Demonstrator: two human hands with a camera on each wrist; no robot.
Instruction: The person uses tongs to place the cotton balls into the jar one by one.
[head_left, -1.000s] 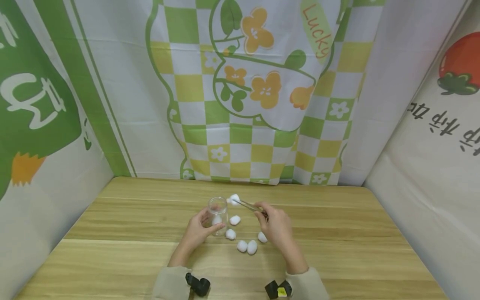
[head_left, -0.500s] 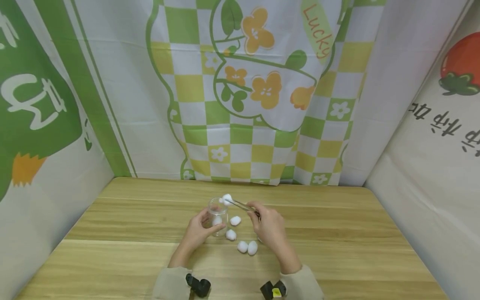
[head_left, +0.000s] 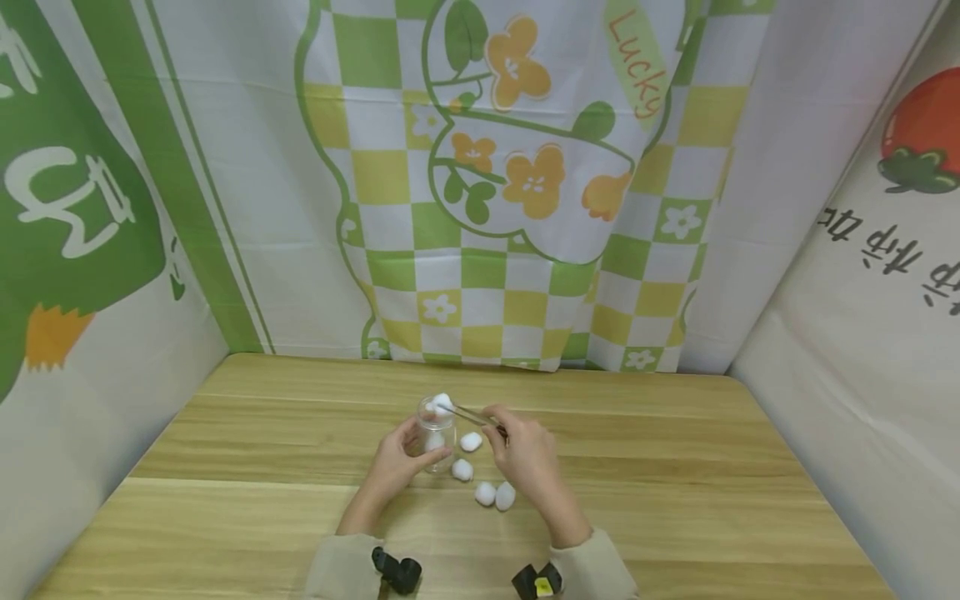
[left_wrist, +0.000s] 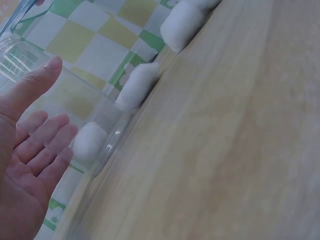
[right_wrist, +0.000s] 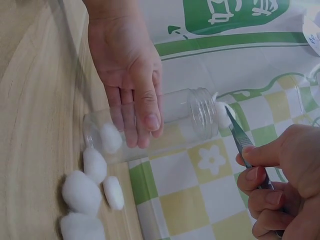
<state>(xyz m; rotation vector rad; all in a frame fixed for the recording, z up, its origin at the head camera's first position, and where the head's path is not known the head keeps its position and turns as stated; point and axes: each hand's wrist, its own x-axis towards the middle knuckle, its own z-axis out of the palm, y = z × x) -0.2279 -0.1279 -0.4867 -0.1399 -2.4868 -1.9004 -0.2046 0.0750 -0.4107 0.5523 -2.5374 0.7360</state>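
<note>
Head view: a check-and-flower printed curtain (head_left: 480, 283) is hanging behind a wood-grain table (head_left: 675, 467), and a person's two hands are working near the table's middle. The left hand (head_left: 397, 462) is gripping a clear jar (right_wrist: 175, 115), its thumb lying on one side and its fingers on the other. The jar is standing with its long axis upright, its mouth facing up. The right hand (head_left: 528, 454) is pinching silvery tweezers (right_wrist: 241, 136) between thumb and fingers, and their tips are pointing leftward, toward that mouth.

A white cotton ball (head_left: 444, 400) is sitting in the tips, ahead and to the left of the right hand. The right wrist view is showing it just above the rim, outside the jar; whether it is touching the rim, I cannot tell. Neither hand's skin is meeting the ball, and which hand is nearer to it is hard to judge.

Inside the jar, one ball (left_wrist: 89, 144) is resting near the bottom. Four loose balls (head_left: 462, 470) are lying on the table between the hands.
</note>
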